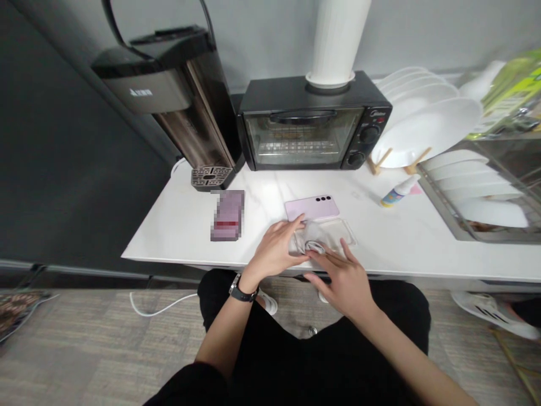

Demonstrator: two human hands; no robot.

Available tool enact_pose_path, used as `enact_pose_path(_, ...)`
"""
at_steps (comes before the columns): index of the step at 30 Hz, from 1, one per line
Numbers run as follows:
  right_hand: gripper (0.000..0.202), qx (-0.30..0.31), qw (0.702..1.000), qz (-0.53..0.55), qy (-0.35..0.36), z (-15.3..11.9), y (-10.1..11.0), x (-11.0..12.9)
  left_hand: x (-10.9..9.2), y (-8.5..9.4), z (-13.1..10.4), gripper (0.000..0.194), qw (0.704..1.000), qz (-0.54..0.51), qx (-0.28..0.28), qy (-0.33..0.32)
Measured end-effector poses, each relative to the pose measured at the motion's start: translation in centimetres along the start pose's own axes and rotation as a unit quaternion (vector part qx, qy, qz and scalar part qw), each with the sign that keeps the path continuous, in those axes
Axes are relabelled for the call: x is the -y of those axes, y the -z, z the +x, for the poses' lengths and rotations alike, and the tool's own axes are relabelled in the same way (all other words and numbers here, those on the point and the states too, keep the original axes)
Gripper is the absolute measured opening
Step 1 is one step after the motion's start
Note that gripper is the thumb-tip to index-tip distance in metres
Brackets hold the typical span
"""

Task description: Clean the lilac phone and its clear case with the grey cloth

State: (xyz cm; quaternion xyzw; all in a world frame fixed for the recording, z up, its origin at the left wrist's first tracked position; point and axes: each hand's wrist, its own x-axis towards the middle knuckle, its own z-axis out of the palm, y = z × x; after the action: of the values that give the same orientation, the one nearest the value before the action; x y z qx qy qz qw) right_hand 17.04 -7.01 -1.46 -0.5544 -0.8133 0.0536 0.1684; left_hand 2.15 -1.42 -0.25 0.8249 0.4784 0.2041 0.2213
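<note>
A lilac phone (pixel 311 209) with several dark camera lenses lies back-up on the white counter. Just in front of it is a clear plastic piece (pixel 338 231), perhaps a phone case. Over its left part sits a small grey-white coil (pixel 314 246), which looks like a wound cable. My left hand (pixel 274 248) curls around the left end of the clear plastic, with fingertips at its far and near sides. My right hand (pixel 344 276) is open, fingers stretched and spread, with its fingertips at the coil and the plastic's near edge.
A pixelated purple box (pixel 228 215) lies to the left. Behind stand a drink dispenser (pixel 186 107) and a toaster oven (pixel 313 124) bearing a white container (pixel 338 45). On the right are a small bottle (pixel 397 192), white plates (pixel 435 129) and a dish bin (pixel 448 208).
</note>
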Motion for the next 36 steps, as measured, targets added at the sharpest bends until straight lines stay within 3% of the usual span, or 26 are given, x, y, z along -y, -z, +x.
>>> enact_pose_path(5,0.041,-0.041,0.995,-0.050,-0.082,0.5,0.2,-3.3,0.0,0.2,0.0,0.076,1.000,-0.009,-0.003,-0.009)
enact_pose_path(10,0.050,-0.005,1.000,-0.015,-0.018,1.8,-1.0,0.4,0.3,0.2,-0.2,0.078,1.000,-0.014,-0.013,-0.011)
enact_pose_path(14,0.046,0.035,0.999,0.003,0.009,0.7,-0.7,1.9,0.5,0.2,-0.1,0.078,1.000,-0.013,-0.010,-0.016)
enact_pose_path(18,0.039,0.018,0.999,-0.020,-0.029,-0.7,0.2,-1.1,0.6,0.1,0.0,0.079,1.000,-0.020,-0.003,-0.014)
enact_pose_path(22,0.036,-0.032,0.993,-0.056,-0.095,-0.3,0.3,-3.6,0.5,0.1,0.0,0.079,1.000,-0.019,-0.004,-0.009)
enact_pose_path(24,0.039,-0.051,0.992,-0.059,-0.101,0.6,-0.1,-3.1,0.4,0.1,0.0,0.078,1.000,-0.016,-0.006,-0.011)
enact_pose_path(27,0.046,-0.066,0.994,-0.040,-0.074,1.9,-0.8,-0.3,0.3,0.1,0.0,0.077,1.000,-0.006,-0.001,-0.016)
enact_pose_path(31,0.048,-0.035,0.999,-0.006,-0.028,1.7,-0.9,2.7,0.2,0.0,0.1,0.077,1.000,0.012,0.014,0.001)
enact_pose_path(36,0.038,-0.009,0.999,-0.015,-0.049,-0.6,0.5,0.9,-0.1,-0.2,0.2,0.075,1.000,0.002,0.009,-0.016)
